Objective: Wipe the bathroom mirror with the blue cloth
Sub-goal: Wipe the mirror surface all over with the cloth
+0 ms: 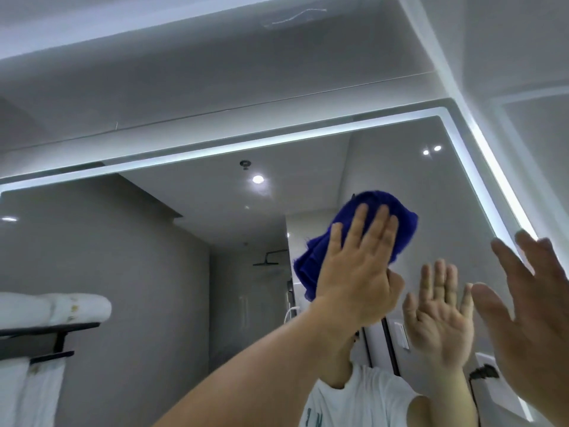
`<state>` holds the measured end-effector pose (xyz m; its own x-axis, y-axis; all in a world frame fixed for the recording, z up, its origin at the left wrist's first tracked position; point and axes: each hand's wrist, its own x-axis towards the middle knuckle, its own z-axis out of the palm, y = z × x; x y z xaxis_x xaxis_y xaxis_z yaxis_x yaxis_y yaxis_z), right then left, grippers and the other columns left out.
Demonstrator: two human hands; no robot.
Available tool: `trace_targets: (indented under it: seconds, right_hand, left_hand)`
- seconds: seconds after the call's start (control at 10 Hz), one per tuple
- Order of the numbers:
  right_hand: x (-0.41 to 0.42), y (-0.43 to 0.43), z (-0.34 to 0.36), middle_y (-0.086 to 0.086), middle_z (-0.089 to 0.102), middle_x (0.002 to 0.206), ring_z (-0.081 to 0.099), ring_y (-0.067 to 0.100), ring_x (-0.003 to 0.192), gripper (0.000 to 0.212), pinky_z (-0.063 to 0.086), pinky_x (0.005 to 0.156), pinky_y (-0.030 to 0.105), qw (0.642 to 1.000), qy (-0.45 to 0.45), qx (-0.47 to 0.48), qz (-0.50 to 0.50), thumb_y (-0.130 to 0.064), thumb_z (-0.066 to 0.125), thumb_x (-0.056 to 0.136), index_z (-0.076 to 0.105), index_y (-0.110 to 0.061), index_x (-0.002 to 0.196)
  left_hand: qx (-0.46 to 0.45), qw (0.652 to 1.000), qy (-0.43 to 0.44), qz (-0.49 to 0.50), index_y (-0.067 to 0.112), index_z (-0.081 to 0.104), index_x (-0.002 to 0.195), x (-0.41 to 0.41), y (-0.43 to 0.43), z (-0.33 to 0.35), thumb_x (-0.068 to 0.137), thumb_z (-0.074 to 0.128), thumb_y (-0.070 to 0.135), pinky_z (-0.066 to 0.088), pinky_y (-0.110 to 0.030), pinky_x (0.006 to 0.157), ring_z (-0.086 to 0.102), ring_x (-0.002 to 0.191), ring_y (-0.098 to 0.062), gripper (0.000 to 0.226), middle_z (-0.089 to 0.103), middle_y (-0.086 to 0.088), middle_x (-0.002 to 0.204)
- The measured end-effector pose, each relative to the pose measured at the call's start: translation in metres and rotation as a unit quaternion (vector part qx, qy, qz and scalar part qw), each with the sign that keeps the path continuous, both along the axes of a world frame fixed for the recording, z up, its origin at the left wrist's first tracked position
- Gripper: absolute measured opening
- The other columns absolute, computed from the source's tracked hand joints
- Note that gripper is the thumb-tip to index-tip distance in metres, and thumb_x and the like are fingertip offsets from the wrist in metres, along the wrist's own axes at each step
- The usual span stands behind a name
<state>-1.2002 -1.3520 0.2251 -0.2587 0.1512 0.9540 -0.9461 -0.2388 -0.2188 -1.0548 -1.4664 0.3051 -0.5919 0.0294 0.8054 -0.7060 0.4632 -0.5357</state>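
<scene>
The bathroom mirror [123, 241] fills the view, framed by a lit white strip [277, 140]. My left hand [357, 266] presses the crumpled blue cloth [378, 208] flat against the glass in the mirror's upper middle, fingers straight over the cloth. My right hand [529, 303] is raised at the mirror's right edge with fingers spread and holds nothing. I cannot tell whether it touches the glass. Its reflected palm shows between the two hands.
A rolled white towel [55, 309] on a black rack [58, 337] shows at the lower left. The glass reflects a shower head [268, 260], ceiling spotlights and a person in a white shirt. Grey wall and ceiling lie above the mirror.
</scene>
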Motion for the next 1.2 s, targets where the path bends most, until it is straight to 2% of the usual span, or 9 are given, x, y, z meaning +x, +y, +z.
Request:
trace_targets:
  seconds: [0.2,0.3,0.4,0.5,0.6,0.7,0.8,1.0,1.2]
  right_hand:
    - [0.007,-0.002,0.005,0.022,0.029,0.152,0.023,0.037,0.14,0.065,0.016,0.111,0.046,0.997,-0.018,0.067,0.025,-0.04,0.047,0.09,0.04,-0.005,0.144]
    - [0.02,-0.005,0.011,0.012,0.029,0.157,0.021,0.025,0.146,0.054,0.015,0.12,0.049,0.994,-0.061,0.064,0.057,-0.037,0.049,0.099,0.038,-0.015,0.147]
    - [0.059,-0.008,0.013,0.025,0.04,0.147,0.036,0.043,0.138,0.056,0.031,0.103,0.065,0.998,0.02,-0.005,-0.059,-0.034,0.037,0.091,0.05,0.0,0.134]
    - [0.086,-0.017,0.014,0.009,0.025,0.159,0.011,0.016,0.15,0.065,0.018,0.113,0.052,0.999,0.022,0.022,-0.035,-0.048,0.029,0.092,0.041,-0.009,0.142]
    - [0.107,-0.027,0.008,-0.004,0.015,0.162,-0.004,-0.001,0.147,0.067,0.012,0.115,0.04,0.999,0.03,0.043,-0.001,-0.054,0.027,0.092,0.033,-0.019,0.149]
    - [0.148,-0.027,0.01,-0.002,0.017,0.161,0.001,0.004,0.149,0.065,0.017,0.116,0.049,0.997,0.064,0.04,0.024,-0.05,0.029,0.092,0.034,-0.019,0.149]
    - [0.17,-0.02,0.007,-0.005,0.015,0.161,0.001,0.005,0.149,0.063,0.016,0.116,0.048,0.997,0.068,0.037,0.023,-0.049,0.03,0.093,0.033,-0.022,0.149]
    - [0.181,-0.012,-0.003,-0.015,0.009,0.161,0.0,0.005,0.149,0.057,0.015,0.115,0.045,0.994,0.091,0.055,0.006,-0.049,0.029,0.093,0.022,-0.035,0.148]
    - [0.162,-0.009,0.01,-0.015,0.009,0.159,-0.003,-0.002,0.147,0.065,0.012,0.118,0.039,0.996,0.064,0.042,0.037,-0.055,0.024,0.088,0.028,-0.03,0.148]
  left_hand:
    - [-0.049,0.994,-0.1,0.021,0.02,0.003,0.158,0.032,-0.008,0.019,0.097,0.029,0.043,0.003,-0.047,0.123,-0.013,0.151,-0.017,0.07,-0.004,0.003,0.166]
    - [-0.029,0.999,-0.017,0.023,0.019,0.003,0.157,0.065,-0.016,0.044,0.095,0.032,0.045,0.007,-0.047,0.123,-0.012,0.151,-0.015,0.074,-0.003,0.002,0.166]
    - [-0.019,0.995,0.093,0.019,0.02,0.005,0.157,0.125,-0.033,0.055,0.092,0.031,0.049,0.007,-0.044,0.123,-0.009,0.149,-0.011,0.076,0.004,0.001,0.166]
    - [-0.017,0.987,0.153,0.04,0.018,0.004,0.157,0.193,-0.053,0.056,0.091,0.025,0.05,0.008,-0.042,0.123,-0.007,0.149,-0.011,0.076,0.004,0.0,0.165]
    - [-0.006,0.98,0.186,0.067,0.017,0.005,0.157,0.245,-0.064,0.058,0.091,0.023,0.053,0.012,-0.043,0.123,0.0,0.151,-0.016,0.077,0.006,-0.001,0.165]
    - [0.006,0.977,0.202,0.07,0.018,0.007,0.157,0.288,-0.072,0.057,0.089,0.02,0.056,0.012,-0.044,0.122,0.001,0.151,-0.016,0.079,0.008,0.001,0.165]
    - [0.017,0.97,0.23,0.081,0.019,0.007,0.157,0.334,-0.082,0.057,0.088,0.021,0.056,0.016,-0.047,0.121,0.006,0.152,-0.018,0.08,0.01,0.001,0.165]
    - [0.04,0.959,0.281,0.014,0.016,0.011,0.157,0.341,-0.088,0.056,0.088,0.022,0.049,0.015,-0.047,0.12,0.006,0.152,-0.022,0.077,0.012,-0.001,0.165]
    - [0.087,0.904,0.418,-0.009,0.022,0.004,0.157,0.275,-0.072,0.06,0.09,0.014,0.048,0.014,-0.054,0.119,0.0,0.152,-0.024,0.072,0.004,0.001,0.166]
